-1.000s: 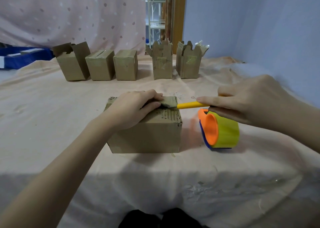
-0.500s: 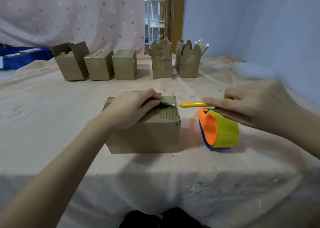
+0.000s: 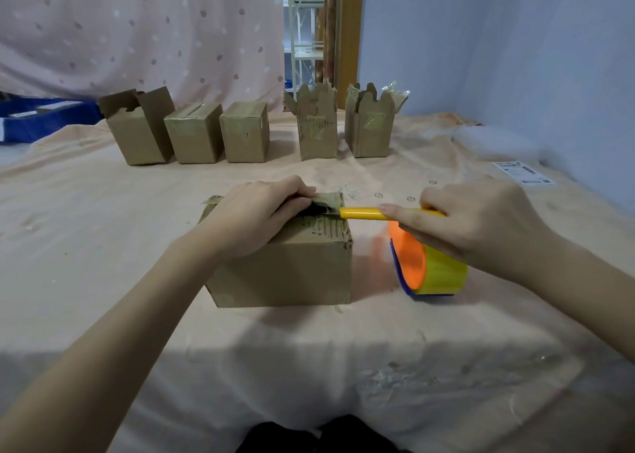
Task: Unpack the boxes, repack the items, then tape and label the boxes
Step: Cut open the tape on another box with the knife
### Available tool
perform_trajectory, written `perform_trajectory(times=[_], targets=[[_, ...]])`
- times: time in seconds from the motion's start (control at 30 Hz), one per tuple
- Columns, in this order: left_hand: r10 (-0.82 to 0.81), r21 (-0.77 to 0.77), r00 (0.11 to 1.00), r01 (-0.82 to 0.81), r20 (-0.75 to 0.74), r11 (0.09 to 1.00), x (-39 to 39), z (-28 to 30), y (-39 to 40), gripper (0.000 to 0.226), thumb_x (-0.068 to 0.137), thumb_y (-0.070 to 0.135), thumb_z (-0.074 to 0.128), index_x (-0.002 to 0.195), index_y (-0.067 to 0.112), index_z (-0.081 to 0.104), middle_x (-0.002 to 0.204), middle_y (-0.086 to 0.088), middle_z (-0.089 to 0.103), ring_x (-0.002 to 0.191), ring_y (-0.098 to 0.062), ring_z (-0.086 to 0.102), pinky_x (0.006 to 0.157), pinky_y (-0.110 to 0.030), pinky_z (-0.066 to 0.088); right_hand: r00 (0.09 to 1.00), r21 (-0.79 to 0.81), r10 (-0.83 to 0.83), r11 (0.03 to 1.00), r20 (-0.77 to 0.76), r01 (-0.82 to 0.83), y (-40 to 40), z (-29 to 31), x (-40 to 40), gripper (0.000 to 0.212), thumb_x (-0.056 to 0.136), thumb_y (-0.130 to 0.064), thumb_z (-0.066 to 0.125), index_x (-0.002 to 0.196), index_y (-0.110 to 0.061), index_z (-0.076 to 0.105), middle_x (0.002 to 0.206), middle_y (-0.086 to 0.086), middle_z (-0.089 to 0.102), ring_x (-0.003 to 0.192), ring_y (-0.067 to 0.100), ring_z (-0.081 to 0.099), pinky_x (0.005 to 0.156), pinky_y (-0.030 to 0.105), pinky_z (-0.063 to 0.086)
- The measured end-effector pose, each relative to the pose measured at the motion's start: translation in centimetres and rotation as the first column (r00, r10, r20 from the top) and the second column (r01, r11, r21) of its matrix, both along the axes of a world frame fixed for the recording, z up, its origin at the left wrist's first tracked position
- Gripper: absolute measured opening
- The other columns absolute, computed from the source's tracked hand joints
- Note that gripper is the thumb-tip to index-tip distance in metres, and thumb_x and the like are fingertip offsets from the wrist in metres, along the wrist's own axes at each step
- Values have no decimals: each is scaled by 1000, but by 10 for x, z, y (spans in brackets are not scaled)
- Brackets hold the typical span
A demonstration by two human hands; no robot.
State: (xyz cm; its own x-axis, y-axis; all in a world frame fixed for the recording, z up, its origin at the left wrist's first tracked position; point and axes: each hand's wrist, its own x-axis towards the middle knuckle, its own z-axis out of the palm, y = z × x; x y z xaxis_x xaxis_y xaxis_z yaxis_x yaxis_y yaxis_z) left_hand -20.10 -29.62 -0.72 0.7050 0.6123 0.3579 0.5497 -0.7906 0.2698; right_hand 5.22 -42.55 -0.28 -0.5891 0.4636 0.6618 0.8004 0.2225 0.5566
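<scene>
You've got 6 cardboard boxes: 1 box (image 3: 281, 267) under your left hand (image 3: 256, 213), which grips its top flap w/ curled fingers, plus 5 in a back row (image 3: 247, 131) well beyond both hands, 3 w/ flaps up, contents not visible. Your right hand (image 3: 477, 220) pinches 1 yellow cutter (image 3: 362, 213), tip at the box's top seam just right of your left fingers. 1 tape dispenser (image 3: 429, 268) sits under your right hand.
</scene>
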Motion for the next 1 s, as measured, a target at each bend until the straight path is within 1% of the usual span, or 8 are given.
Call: perform_trajectory(times=[0.13,0.5,0.6,0.67,0.77,0.87,0.93,1.0], targets=[[17,20,1000,-16,-22,1000,2,0,-1,27,100,34,40,119,25,57,129,16,59,110,-20,59,88,-36,44,999,-25,-20,999,36,21,-9,-6,12,32,94,-24,55,124,-30,64,63,4,55,45,25,44,44,25,24],[47,49,998,-48,32,998,7,0,6,23,101,31,39,110,20,57,99,6,63,82,-12,50,63,-27,28,999,-102,0,995,-36,-4,-17,-11,28,34,94,-27,57,127,-31,61,65,1,58,46,24,49,44,23,23],[14,27,999,-15,40,1000,5,0,2,21,99,30,45,114,21,57,110,8,66,91,-12,56,69,-23,38,995,-133,-1,991,-101,-12,-16,-10,26,29,93,-29,60,121,-31,66,65,-2,59,45,23,50,40,23,30],[-19,3,998,19,61,1000,2,-1,0,16,98,30,48,111,22,52,119,8,65,105,-15,59,83,-31,45,975,-191,-18,981,-221,-25,-12,-12,18,27,92,-31,56,115,-28,71,62,-4,59,46,20,50,41,22,32],[-22,125,1000,20,18,992,-2,-1,-3,16,94,38,46,100,23,49,119,3,64,107,-21,56,87,-33,42,855,-328,-82,939,-512,-107,-11,-13,6,34,86,-41,51,114,-32,69,75,-9,71,62,19,65,51,31,50],[141,447,990,-126,-1,886,0,1,-12,21,90,31,52,98,16,63,96,-8,60,89,-28,50,70,-33,37,704,-481,-250,864,-665,-147,-13,-11,0,35,82,-49,53,113,-42,66,88,-9,74,77,22,69,65,43,55],[275,484,960,-262,46,835,5,0,-26,20,91,24,55,101,14,68,88,-9,57,80,-24,43,65,-32,30,629,-529,-309,826,-714,-195,-13,-9,0,24,84,-41,63,106,-50,64,88,-6,74,77,22,68,69,46,54],[320,449,946,-306,47,840,9,-3,-36,25,93,29,51,107,14,67,91,-7,61,83,-26,49,68,-34,34,579,-547,-324,795,-748,-262,-13,-6,0,29,85,-28,65,100,-52,61,78,-6,73,67,15,66,67,37,54]])
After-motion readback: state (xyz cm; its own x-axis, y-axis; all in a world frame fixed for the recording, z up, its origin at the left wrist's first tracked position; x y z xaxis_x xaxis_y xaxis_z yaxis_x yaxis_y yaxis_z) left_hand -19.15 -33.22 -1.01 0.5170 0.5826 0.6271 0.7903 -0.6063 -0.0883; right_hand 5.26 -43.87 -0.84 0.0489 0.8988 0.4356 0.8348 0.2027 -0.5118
